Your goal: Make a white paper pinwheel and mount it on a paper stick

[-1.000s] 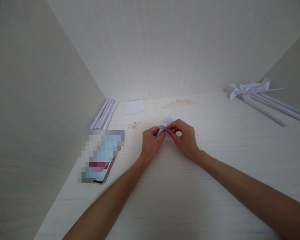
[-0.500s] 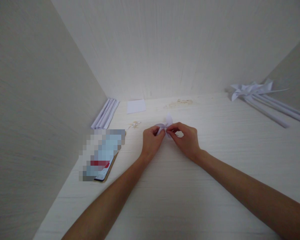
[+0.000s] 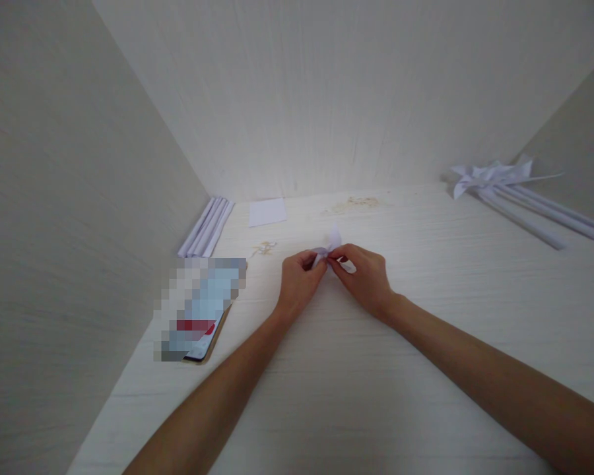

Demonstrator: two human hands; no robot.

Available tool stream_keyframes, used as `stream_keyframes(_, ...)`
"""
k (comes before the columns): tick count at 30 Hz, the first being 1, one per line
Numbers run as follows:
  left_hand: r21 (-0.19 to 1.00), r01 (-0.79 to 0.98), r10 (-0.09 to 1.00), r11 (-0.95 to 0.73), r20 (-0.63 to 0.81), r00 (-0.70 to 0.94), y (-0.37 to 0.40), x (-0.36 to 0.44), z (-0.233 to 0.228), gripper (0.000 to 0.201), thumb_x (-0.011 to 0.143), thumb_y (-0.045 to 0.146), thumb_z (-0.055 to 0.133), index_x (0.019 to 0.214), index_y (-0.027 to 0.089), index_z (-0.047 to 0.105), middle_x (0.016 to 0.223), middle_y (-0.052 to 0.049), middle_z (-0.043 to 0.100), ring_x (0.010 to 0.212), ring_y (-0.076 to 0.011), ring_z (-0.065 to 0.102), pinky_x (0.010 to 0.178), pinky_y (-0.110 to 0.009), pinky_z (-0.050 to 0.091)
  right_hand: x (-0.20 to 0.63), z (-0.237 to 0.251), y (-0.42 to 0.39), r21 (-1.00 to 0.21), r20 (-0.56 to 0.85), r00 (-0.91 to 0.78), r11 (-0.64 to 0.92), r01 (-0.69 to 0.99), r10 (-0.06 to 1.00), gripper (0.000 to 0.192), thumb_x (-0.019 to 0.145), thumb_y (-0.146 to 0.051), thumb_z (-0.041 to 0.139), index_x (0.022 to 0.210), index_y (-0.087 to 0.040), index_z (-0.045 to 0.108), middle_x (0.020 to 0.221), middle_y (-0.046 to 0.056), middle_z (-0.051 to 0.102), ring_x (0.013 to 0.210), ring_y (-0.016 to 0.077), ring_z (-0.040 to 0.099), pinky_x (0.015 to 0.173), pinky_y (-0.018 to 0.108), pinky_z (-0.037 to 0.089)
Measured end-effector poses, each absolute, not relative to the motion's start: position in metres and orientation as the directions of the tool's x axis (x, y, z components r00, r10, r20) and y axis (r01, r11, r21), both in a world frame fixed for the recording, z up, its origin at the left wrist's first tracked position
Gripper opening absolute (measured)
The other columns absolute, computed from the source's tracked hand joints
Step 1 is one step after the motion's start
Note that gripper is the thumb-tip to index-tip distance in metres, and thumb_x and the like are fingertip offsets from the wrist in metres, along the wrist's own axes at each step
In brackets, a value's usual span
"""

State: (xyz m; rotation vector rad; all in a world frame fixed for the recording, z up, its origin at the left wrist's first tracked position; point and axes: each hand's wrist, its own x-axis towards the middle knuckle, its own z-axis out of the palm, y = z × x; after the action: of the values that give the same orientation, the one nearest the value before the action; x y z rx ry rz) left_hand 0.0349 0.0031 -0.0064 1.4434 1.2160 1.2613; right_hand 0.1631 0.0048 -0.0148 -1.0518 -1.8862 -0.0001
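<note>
My left hand (image 3: 299,280) pinches a small white paper pinwheel (image 3: 335,236) between thumb and fingers. One curled blade stands up above my fingertips; much of the rest is covered by my hands. My right hand (image 3: 363,274) has its thumb and index finger pressed together at the pinwheel's middle. Whether a small pin is between those fingertips I cannot tell. To the left of my left hand lies a little heap of small yellowish and white pieces (image 3: 264,249), too small to make out.
Rolled white paper sticks (image 3: 206,227) lie by the left wall, with a white paper square (image 3: 268,212) beside them. A phone (image 3: 208,310), partly blurred out, is nearer me. Paper pinwheels (image 3: 492,177) on sticks lie at the back right. Pale crumbs (image 3: 361,202) are near the back wall.
My right hand has come slightly left, its fingertips closer to my left hand at the pinwheel's middle. The whole view has shifted a little. Both hands keep hold of the pinwheel.
</note>
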Motion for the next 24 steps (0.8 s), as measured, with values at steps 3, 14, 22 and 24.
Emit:
stream_keyframes(3, 0.967, 0.185, 0.984, -0.177, 0.178, 0.008, 0.0033, 0.0339, -0.0056, 0.014, 0.067, 0.022, 0.052, 0.065, 0.014, 0.063, 0.060, 0.002, 0.060, 0.058, -0.0096, 0.052, 0.058, -0.022, 0.039, 0.1621, -0.0130, 0.0052, -0.444, 0.721, -0.170, 0.636, 0.631, 0.672, 0.005, 0.073, -0.015, 0.055, 0.070, -0.019, 0.057, 0.065, 0.001, 0.065, 0.058, 0.0131, 0.061, 0.055, 0.023, 0.046)
stream_keyframes(14, 0.947, 0.262, 0.981, -0.185, 0.194, -0.008, 0.0020, 0.0340, -0.0018, 0.016, 0.068, 0.022, 0.050, 0.056, 0.015, 0.056, 0.051, 0.005, 0.046, 0.050, -0.0073, 0.040, 0.050, -0.020, 0.031, 0.1608, -0.0058, 0.0021, -0.586, 0.647, -0.107, 0.582, 0.564, 0.755, 0.004, 0.070, -0.014, 0.058, 0.067, -0.018, 0.058, 0.063, 0.001, 0.066, 0.057, 0.0130, 0.062, 0.057, 0.024, 0.049)
stream_keyframes(22, 0.948, 0.258, 0.981, -0.184, 0.193, -0.009, 0.0025, 0.0344, -0.0044, 0.017, 0.068, 0.023, 0.050, 0.054, 0.015, 0.053, 0.051, 0.005, 0.045, 0.051, -0.0077, 0.040, 0.050, -0.021, 0.031, 0.1582, -0.0081, 0.0015, -0.571, 0.668, -0.100, 0.594, 0.566, 0.737, 0.009, 0.067, -0.010, 0.056, 0.063, -0.018, 0.055, 0.059, -0.001, 0.064, 0.052, 0.0109, 0.060, 0.052, 0.021, 0.048)
stream_keyframes(24, 0.946, 0.264, 0.981, -0.186, 0.196, -0.012, 0.0026, 0.0349, -0.0040, 0.017, 0.068, 0.023, 0.050, 0.053, 0.015, 0.052, 0.050, 0.005, 0.044, 0.051, -0.0077, 0.039, 0.050, -0.021, 0.031, 0.1576, -0.0081, 0.0011, -0.583, 0.662, -0.088, 0.584, 0.565, 0.745, 0.010, 0.067, -0.010, 0.055, 0.062, -0.018, 0.054, 0.058, -0.001, 0.064, 0.052, 0.0113, 0.060, 0.053, 0.022, 0.049)
